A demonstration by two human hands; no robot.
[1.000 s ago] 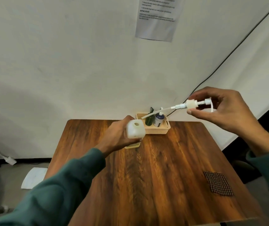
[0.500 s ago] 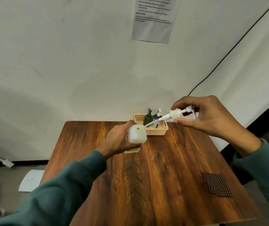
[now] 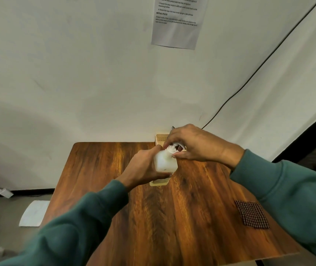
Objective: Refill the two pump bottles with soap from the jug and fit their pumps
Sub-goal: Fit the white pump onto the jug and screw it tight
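Far edge was crowded at its middle: beige basket [image 3: 161, 138] against the wall, and just in front of it the left hand [image 3: 143, 169] round the white bottle [image 3: 164, 163], right hand [image 3: 195, 144] over the pump [image 3: 173, 148] on top. Tan piece [image 3: 159, 183] lay at the bottle's near side. Left half of the surface [image 3: 99, 169] and the near edge were open. Checked cloth [image 3: 252, 215] lay flat near the right edge.
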